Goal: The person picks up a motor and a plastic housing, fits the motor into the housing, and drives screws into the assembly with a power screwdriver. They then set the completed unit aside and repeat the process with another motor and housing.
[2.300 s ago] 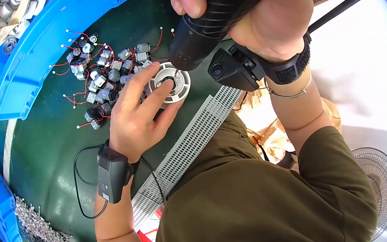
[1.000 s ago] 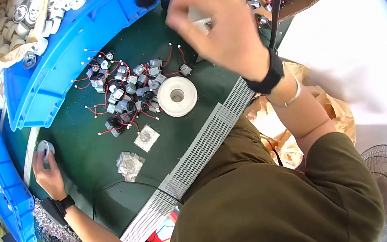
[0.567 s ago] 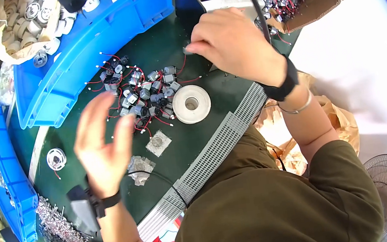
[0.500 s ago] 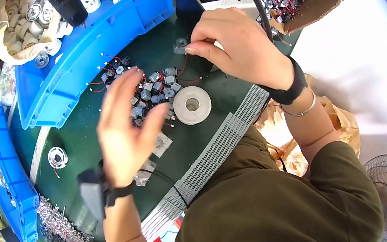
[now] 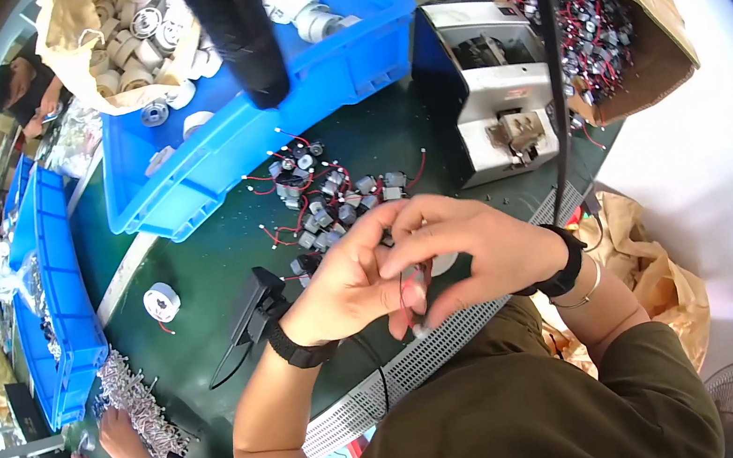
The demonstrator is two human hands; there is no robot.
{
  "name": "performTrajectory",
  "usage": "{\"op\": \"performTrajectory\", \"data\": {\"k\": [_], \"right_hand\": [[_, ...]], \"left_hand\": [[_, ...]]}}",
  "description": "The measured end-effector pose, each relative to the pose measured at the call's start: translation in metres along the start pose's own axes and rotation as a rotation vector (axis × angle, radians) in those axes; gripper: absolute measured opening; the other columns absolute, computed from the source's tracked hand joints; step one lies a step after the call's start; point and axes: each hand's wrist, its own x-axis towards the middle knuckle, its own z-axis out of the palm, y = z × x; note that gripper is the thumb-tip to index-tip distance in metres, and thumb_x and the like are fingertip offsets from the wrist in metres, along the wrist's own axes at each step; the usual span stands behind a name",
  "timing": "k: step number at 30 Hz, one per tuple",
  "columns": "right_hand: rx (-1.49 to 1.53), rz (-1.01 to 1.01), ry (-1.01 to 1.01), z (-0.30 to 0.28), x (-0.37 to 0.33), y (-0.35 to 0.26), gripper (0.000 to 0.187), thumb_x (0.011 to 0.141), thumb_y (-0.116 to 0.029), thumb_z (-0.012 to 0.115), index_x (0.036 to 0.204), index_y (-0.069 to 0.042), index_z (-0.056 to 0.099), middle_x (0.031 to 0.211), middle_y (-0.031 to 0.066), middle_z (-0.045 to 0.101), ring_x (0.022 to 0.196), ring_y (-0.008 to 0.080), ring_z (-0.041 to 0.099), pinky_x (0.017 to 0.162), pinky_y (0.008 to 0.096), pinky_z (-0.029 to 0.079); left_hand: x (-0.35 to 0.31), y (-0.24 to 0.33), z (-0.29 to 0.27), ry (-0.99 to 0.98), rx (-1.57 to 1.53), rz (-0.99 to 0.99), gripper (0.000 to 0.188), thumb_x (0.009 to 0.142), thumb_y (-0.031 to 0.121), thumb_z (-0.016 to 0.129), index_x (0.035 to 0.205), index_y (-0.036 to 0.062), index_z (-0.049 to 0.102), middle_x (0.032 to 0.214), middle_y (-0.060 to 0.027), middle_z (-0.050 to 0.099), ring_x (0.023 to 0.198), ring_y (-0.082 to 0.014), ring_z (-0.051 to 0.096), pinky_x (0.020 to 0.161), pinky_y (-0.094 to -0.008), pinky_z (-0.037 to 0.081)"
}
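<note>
In front of my body, my left hand (image 5: 351, 283) and my right hand (image 5: 483, 245) meet with curled fingers around a small motor, mostly hidden by the fingers. Its red wire (image 5: 404, 304) hangs down between them, ending in a small pale connector (image 5: 418, 329) near my right thumb. Just beyond the hands lies a pile of small grey motors (image 5: 321, 212) with red wires on the green table. A white disc (image 5: 444, 263) shows only partly behind my right fingers.
A blue bin (image 5: 183, 209) with white round housings stands at the back. To the right are a small bench machine (image 5: 482, 84) and a cardboard box (image 5: 660, 71) of motors. A white round part (image 5: 161, 302) lies left. Other people's hands (image 5: 123, 441) work at the lower left.
My right hand has come down from the far side with the small motor, and my left hand has moved right to meet it. The view has shifted too, showing more of the machine.
</note>
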Motion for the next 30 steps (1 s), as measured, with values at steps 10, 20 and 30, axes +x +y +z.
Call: {"op": "performTrajectory", "data": {"k": [10,20,30], "right_hand": [[0.620,0.353,0.263,0.001,-0.024,0.018,0.028,0.074,0.012,0.066,0.100,0.004,0.060,0.105,0.0108,0.052,0.089,0.0133,0.059,0.070,0.0235,0.050],[0.373,0.319,0.302,-0.009,-0.030,0.016,0.026,0.075,0.011,0.065,0.099,0.004,0.059,0.103,0.0099,0.051,0.088,0.0130,0.057,0.075,0.0240,0.048],[0.461,0.296,0.313,-0.005,-0.030,0.017,0.028,0.077,0.012,0.064,0.103,0.003,0.058,0.104,0.0089,0.050,0.090,0.0127,0.056,0.076,0.0245,0.047]], "left_hand": [[-0.003,0.128,-0.112,1.014,1.327,0.236,0.030,0.084,0.020,0.066,0.103,-0.0022,0.063,0.085,-0.0126,0.067,0.079,-0.0176,0.064,0.067,-0.0303,0.050],[0.020,0.162,-0.238,0.747,1.824,-0.173,0.032,0.077,0.032,0.064,0.082,0.0010,0.067,0.076,-0.0174,0.065,0.072,-0.0307,0.063,0.064,-0.0381,0.047],[0.032,0.171,-0.233,0.561,1.865,-0.307,0.049,0.076,0.029,0.070,0.116,0.0038,0.058,0.103,-0.0151,0.064,0.092,-0.0231,0.062,0.078,-0.0337,0.049]]}}
